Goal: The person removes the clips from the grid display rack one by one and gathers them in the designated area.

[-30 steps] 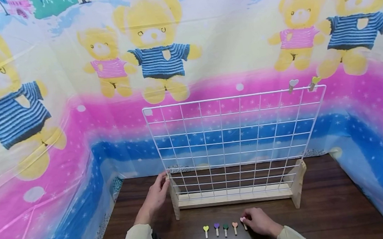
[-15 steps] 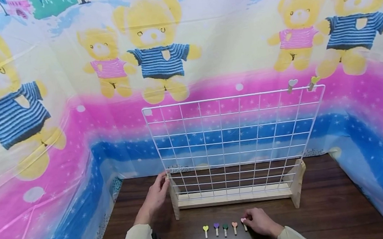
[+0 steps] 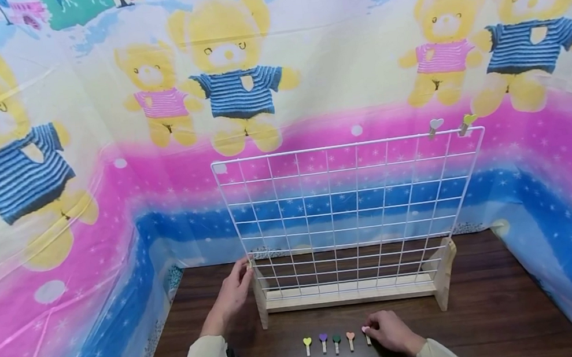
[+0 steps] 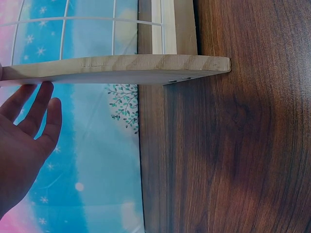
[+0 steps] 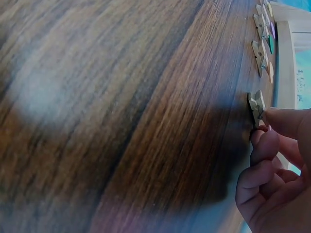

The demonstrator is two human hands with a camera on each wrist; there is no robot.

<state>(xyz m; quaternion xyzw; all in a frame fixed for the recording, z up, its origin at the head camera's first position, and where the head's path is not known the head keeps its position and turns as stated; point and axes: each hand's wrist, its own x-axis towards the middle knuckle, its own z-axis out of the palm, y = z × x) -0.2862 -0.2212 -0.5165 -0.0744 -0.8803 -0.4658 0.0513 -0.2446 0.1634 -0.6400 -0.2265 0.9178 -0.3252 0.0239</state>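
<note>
Stand on table, grid upright in stand. Cloth behind. Five clips in row before stand. Two more clips on grid's top edge, near right corner.

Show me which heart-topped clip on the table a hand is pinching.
The pale pink clip, at the row's right end. The right hand pinches it; the yellow clip, purple clip, green clip and orange clip lie untouched to its left.
</note>
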